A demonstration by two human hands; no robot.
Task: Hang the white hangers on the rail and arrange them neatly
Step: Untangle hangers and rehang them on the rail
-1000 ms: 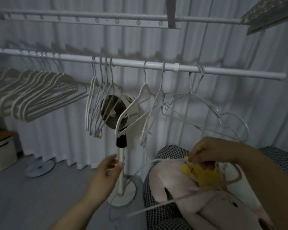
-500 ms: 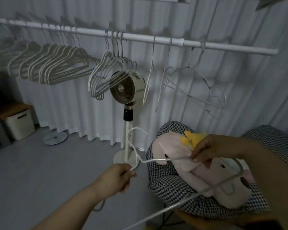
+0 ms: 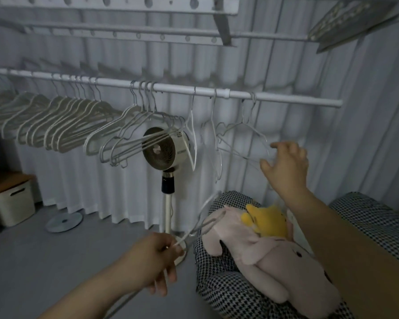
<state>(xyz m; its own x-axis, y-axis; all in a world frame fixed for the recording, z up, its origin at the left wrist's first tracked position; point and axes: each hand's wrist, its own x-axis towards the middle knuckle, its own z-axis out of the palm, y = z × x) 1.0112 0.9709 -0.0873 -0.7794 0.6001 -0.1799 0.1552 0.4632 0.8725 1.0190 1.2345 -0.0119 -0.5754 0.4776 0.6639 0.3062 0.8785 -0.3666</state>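
The white rail (image 3: 274,97) runs across the room from the left edge to a free end at the right, just short of the curtain (image 3: 366,134) that covers the back wall and folds round the right side. Along its left half a dense row of hangers (image 3: 62,125) hangs packed together and slanting toward the lower left, a smaller bunch (image 3: 134,139) sits near the middle, and toward the right end only a few thin wire hangers (image 3: 240,132) hang loosely spaced, with bare stretches of rail between them and beyond the last one. Below the rail stands a pedestal fan (image 3: 161,149), its base on the grey floor (image 3: 55,261), which lies open toward the left as far as a storage box (image 3: 10,201) and a flat round disc (image 3: 63,222). At lower right a chequered cushion (image 3: 228,293) carries a pink plush toy (image 3: 270,256) with a yellow part (image 3: 265,218) on it. The left hand (image 3: 156,259) is closed around one end of a white hanger (image 3: 203,218), low and in front of the cushion; the hanger is motion-blurred, its long axis rising from the fist up and to the right. The right hand (image 3: 286,164) is raised with fingers spread and loose at the lower corner of the rightmost hanging wire hanger; whether it touches the wire cannot be told.
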